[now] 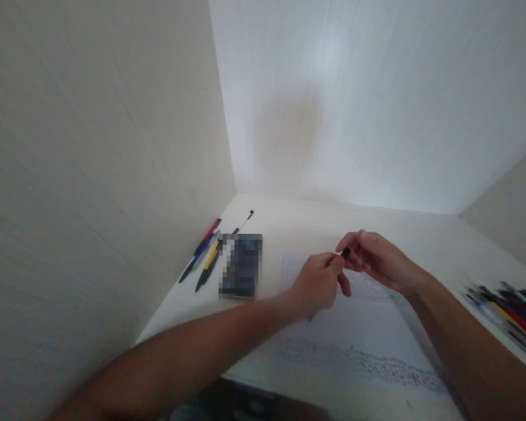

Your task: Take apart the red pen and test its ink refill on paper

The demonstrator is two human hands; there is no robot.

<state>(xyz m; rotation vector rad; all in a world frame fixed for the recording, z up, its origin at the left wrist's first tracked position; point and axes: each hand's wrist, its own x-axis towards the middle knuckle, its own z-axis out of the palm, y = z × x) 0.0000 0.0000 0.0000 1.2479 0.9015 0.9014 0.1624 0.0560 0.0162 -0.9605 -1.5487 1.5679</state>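
Over the paper, my left hand (319, 283) is closed around a slim pen, mostly hidden by the fingers. Its black end (346, 253) sticks out past the thumb, and a thin tip shows below the palm. My right hand (374, 257) is just to the right, its fingers loosely curled and apart around the black end. Whether they touch it I cannot tell. Beneath both hands lies a white sheet (333, 327) with rows of small handwriting or marks across its upper part and a dense band near its lower edge.
Left of the paper is a dark, pixelated rectangular object (245, 266). Several pens (208, 266) in red, blue, yellow and white lie beside it by the left wall (158, 146). A blurred pile of pens (515, 313) sits at the far right. A pale back wall (355, 117) closes off the white tabletop.
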